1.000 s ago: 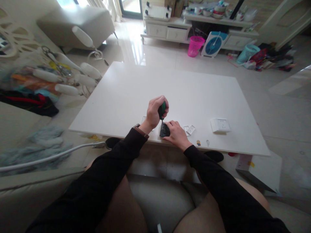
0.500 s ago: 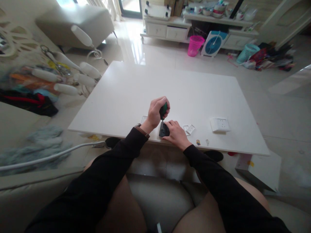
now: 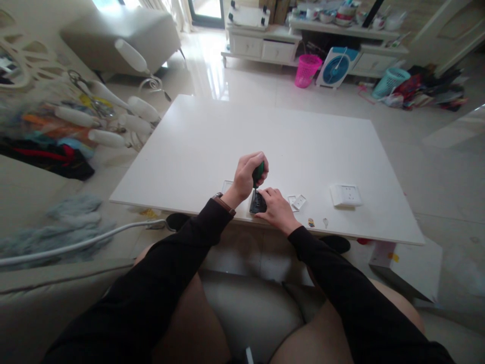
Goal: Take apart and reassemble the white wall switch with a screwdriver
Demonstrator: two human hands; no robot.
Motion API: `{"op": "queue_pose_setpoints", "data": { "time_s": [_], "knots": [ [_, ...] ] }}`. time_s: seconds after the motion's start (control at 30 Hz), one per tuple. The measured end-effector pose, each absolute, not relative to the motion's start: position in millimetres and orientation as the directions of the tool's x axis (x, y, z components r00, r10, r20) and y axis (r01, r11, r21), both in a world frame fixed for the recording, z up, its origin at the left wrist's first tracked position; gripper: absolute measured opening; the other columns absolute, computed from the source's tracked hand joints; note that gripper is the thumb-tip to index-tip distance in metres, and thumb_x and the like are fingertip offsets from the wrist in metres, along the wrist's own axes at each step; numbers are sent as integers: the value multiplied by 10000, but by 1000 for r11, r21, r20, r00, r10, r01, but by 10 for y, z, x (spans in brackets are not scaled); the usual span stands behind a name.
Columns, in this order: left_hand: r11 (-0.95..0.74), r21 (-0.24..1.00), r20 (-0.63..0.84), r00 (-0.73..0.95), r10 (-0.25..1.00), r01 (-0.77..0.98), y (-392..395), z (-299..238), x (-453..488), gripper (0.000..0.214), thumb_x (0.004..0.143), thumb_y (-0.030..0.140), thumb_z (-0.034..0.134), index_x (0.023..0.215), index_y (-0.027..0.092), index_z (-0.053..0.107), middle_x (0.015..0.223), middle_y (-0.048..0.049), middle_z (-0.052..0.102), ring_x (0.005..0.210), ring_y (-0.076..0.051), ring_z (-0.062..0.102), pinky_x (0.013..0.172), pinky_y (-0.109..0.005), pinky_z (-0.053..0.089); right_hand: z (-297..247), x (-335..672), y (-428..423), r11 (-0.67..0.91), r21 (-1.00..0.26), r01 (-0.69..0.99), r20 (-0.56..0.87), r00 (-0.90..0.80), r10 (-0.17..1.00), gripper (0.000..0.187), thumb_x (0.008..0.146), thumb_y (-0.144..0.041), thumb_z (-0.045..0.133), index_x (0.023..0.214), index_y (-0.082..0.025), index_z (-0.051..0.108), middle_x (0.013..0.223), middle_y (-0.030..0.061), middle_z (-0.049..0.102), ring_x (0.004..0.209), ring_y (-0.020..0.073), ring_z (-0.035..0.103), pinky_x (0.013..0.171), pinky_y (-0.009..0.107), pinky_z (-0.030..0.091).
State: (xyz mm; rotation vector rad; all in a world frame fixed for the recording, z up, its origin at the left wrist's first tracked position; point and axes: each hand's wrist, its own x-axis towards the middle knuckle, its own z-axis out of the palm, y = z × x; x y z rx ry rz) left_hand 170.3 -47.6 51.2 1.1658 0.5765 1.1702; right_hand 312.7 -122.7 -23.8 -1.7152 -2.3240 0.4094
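Note:
My left hand (image 3: pixel 247 174) is wrapped round the green handle of a screwdriver (image 3: pixel 258 174), held upright with its tip down on a small black part (image 3: pixel 257 203). My right hand (image 3: pixel 276 208) lies on the white table (image 3: pixel 212 136) near its front edge, its fingers pressed on the black part from the right. A flat white plate (image 3: pixel 226 185) peeks out just left of my left wrist.
Right of my hands lie two small white clips (image 3: pixel 296 201), a tiny coloured bit (image 3: pixel 310 222), a screw (image 3: pixel 325 221) and a white wall socket (image 3: pixel 345 195). On the floor behind stand a pink basket (image 3: pixel 306 70), a blue fan (image 3: pixel 335 67) and a teal basket (image 3: pixel 390 81). White bottles (image 3: pixel 109 121) clutter the left.
Both hands stay on the screwdriver and the black part; the left hand's grip shifts slightly on the handle. The view has drifted a little.

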Motion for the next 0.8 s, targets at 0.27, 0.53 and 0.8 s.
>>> {"op": "queue_pose_setpoints", "data": {
  "time_s": [0.27,0.53,0.8],
  "knots": [
    [-60,919,209,354,912,-390,-515,533,1728,476,913,592,596,667,185,568,544,37,485,419,-59,406,392,-207,281,-237,3121,-1226,288,-345,893,13,-302,953,712,763,-381,902,1371,-197,582,1274,129,625,1218,346,543,998,487,550],
    [-54,934,193,375,907,-353,-542,556,1754,523,889,626,618,618,182,562,520,30,486,408,-64,422,387,-214,273,-228,3120,-1233,291,-342,893,19,-303,953,660,769,-381,896,1330,-213,593,1254,121,627,1201,345,543,992,498,547],
    [-65,946,208,439,874,-318,-550,599,1734,562,871,616,627,524,180,549,454,11,468,402,-78,424,427,-244,291,-225,3117,-1226,280,-331,901,6,-295,956,628,773,-402,895,1296,-201,611,1236,123,630,1178,346,550,988,494,557]
  ]
}}
